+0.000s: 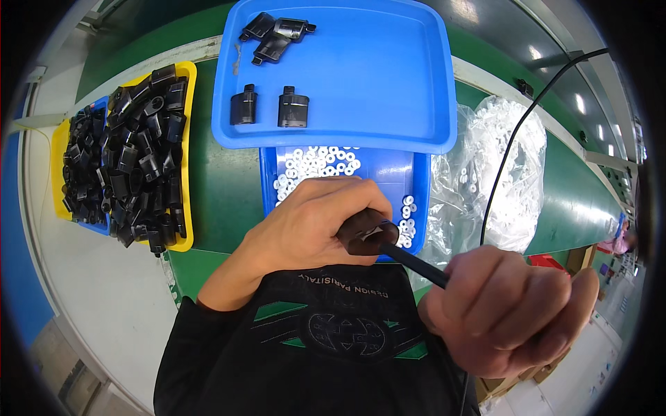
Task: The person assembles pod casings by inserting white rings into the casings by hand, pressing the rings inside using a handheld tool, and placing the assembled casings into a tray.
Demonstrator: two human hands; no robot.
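Note:
My left hand is wrapped round a smoky black plastic casing, its open end turned to the right. A slim black rod-shaped tool is closed in my right hand. The rod's far end meets the casing's opening; how deep it goes I cannot tell. Under my left hand lies a blue tray with small white rings in it. Another blue tray overlaps it at the back and holds several black casings, two of them standing apart at the front left.
To the left, a yellow tray is heaped with black casings, beside a second heap of smaller black parts. A clear plastic bag of white pieces lies on the green table at right. A black cable hangs down across it.

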